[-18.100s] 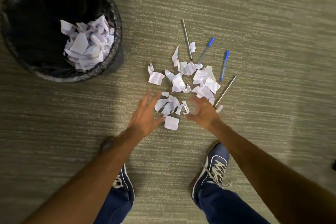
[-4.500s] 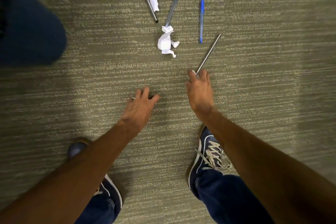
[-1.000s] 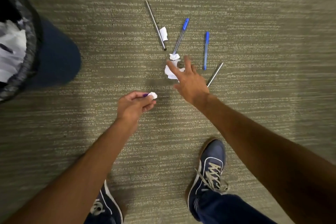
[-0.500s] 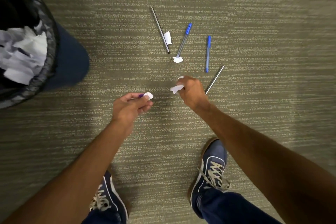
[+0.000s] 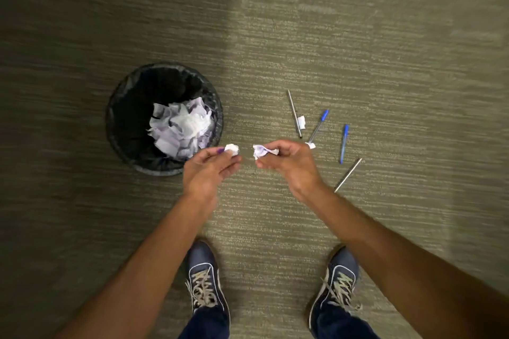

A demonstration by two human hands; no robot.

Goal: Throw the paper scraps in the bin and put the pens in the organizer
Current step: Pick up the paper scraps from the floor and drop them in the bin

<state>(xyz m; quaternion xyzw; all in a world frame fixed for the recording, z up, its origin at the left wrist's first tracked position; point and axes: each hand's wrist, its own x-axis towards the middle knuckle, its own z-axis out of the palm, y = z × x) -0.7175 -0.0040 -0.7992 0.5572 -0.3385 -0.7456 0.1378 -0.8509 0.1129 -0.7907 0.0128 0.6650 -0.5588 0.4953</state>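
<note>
1. The left hand (image 5: 210, 170) pinches a small paper wad (image 5: 232, 149) at its fingertips; the right hand (image 5: 286, 164) is closed around a larger crumpled scrap (image 5: 263, 151). Both scraps are held in the air, apart from each other.
2. Both hands are raised just beside the near right rim of the bin (image 5: 115, 129), probably so the scraps can be dropped in with a short move to the left. The left wad is already close to the rim.
3. The bin has a black liner and holds a heap of torn paper (image 5: 180, 129) against its right wall.
4. Four pens lie on the carpet (image 5: 385, 49) to the right of the hands: a grey pen (image 5: 294, 113), two blue-capped pens (image 5: 318, 126) (image 5: 343, 143), and a silver pen (image 5: 347, 175).
5. Two scraps are left on the floor, one (image 5: 302, 121) touching the grey pen, one (image 5: 311, 145) at the tip of a blue-capped pen.
6. No organizer is in view. The floor is green-grey striped carpet, darker on the left.
</note>
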